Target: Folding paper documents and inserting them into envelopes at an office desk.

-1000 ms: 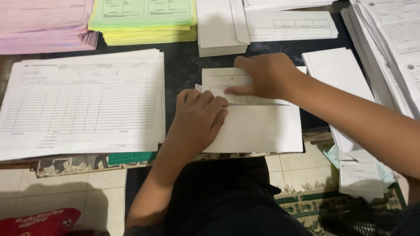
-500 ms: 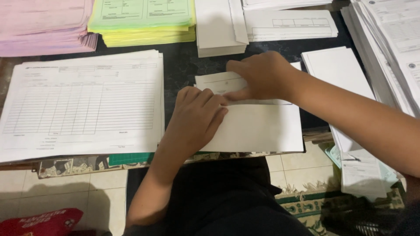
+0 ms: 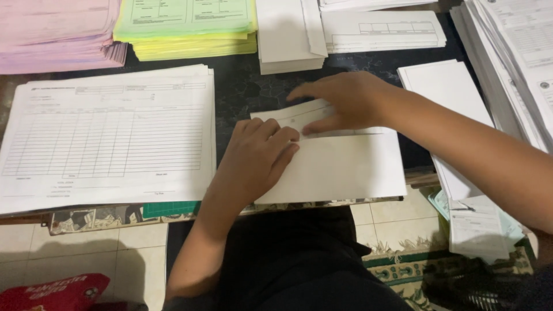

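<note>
Centrally, a white envelope [image 3: 340, 167] is pinned flat by the left hand [image 3: 256, 155], fingers together; a folded printed sheet [image 3: 294, 115] is pressed under the spread right hand [image 3: 345, 101].

Dark table [image 3: 242, 86]; white form stack [image 3: 109, 135]; pink stack [image 3: 57, 31]; green-yellow stack [image 3: 187, 29]; white envelope [image 3: 340, 167]
</note>
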